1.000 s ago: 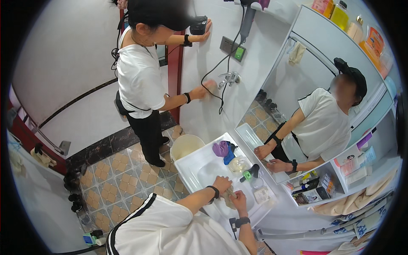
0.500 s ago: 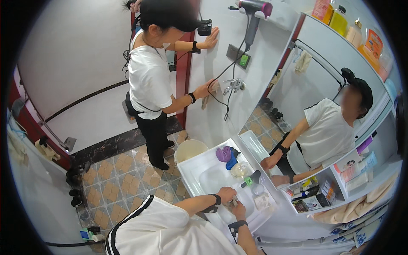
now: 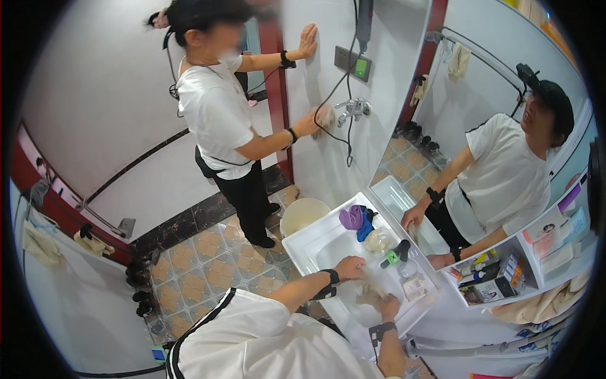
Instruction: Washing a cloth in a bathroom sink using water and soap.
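Observation:
My left hand (image 3: 349, 267) and my right hand (image 3: 387, 306) are over the basin of a white sink (image 3: 302, 242), both gripping a pale beige cloth (image 3: 369, 292) stretched between them. Each wrist wears a black band. The cloth is blurred and hangs inside the basin. A black tap with a green tag (image 3: 396, 252) stands at the back rim of the sink, just beyond my hands.
A purple and blue cloth bundle (image 3: 355, 218), a clear round container (image 3: 379, 239) and a small packet (image 3: 416, 287) sit on the sink rim. Another person (image 3: 222, 120) wipes the white wall beside a wall tap (image 3: 353, 108). A cream bucket (image 3: 303, 216) stands on the tiled floor. A mirror (image 3: 486, 139) and shelves (image 3: 505, 278) are to the right.
My hands have drawn apart, stretching the cloth across the basin. The view has swung, shifting the sink right. The other person keeps wiping near the wall tap.

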Demonstrator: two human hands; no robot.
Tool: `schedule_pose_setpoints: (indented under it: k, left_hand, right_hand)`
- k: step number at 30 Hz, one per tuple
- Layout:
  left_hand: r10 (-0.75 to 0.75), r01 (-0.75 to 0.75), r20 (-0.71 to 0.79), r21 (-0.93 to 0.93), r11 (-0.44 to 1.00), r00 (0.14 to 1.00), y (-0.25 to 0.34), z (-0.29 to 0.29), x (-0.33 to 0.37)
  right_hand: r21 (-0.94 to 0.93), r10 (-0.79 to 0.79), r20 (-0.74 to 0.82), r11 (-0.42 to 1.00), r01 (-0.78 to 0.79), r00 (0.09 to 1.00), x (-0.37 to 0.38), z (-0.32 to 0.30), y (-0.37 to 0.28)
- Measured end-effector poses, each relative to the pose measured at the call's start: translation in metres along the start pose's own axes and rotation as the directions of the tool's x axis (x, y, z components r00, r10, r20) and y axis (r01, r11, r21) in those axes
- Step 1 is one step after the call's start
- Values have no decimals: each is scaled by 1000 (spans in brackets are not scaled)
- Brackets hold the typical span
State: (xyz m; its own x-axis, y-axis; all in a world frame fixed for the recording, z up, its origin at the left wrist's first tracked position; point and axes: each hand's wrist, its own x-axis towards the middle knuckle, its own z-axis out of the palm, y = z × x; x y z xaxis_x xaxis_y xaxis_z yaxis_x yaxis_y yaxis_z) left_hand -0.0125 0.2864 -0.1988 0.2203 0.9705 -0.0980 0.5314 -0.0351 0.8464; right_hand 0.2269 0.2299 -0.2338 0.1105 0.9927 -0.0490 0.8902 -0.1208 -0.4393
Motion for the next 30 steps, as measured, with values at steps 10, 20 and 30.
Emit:
schedule_pose_setpoints:
  k: [10, 20, 30]
  left_hand:
    - [193, -328, 362, 359, 874, 912, -12, -21, -8]
    - [-63, -280, 366, 801, 529, 929, -39, -8, -51]
    - [-21, -276, 404, 660, 699, 914, -92, 12, -57]
  right_hand:
    - [-86, 9, 213, 996, 9, 977, -28, -2, 6]
    - [-105, 12, 498, 993, 47, 867, -57, 30, 11]
    - [-26, -8, 506, 999, 24, 863, -56, 40, 18]
